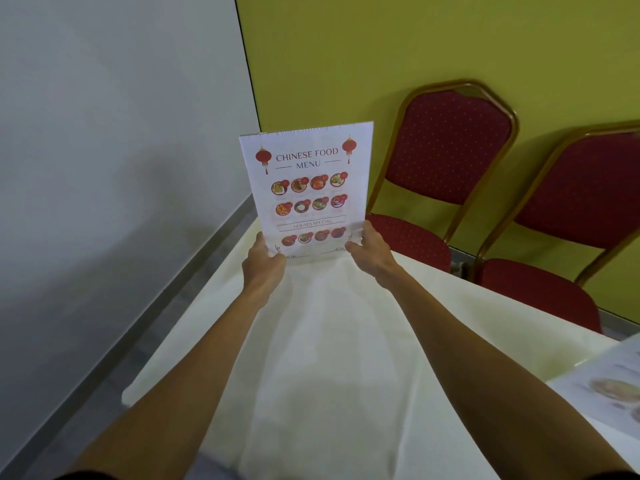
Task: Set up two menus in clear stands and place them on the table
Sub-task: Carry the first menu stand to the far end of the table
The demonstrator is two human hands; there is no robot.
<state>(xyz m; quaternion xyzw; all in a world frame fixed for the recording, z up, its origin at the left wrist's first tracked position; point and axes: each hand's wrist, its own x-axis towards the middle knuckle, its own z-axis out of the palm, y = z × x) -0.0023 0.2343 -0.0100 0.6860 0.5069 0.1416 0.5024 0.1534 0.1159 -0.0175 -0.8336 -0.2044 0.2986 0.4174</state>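
A white "Chinese Food Menu" sheet in a clear stand (306, 188) stands upright at the far end of the table, its printed side facing me. My left hand (263, 263) grips its lower left corner and my right hand (372, 252) grips its lower right corner. The stand's base is hidden behind my hands, so I cannot tell whether it rests on the cloth. A second menu (609, 393) lies flat at the table's right edge, partly cut off by the frame.
The table (322, 358) wears a cream cloth and runs away from me. Two red padded chairs with gold frames, one nearer the menu (446, 161) and one further right (571, 216), stand against the yellow-green wall. A grey wall and floor strip lie to the left.
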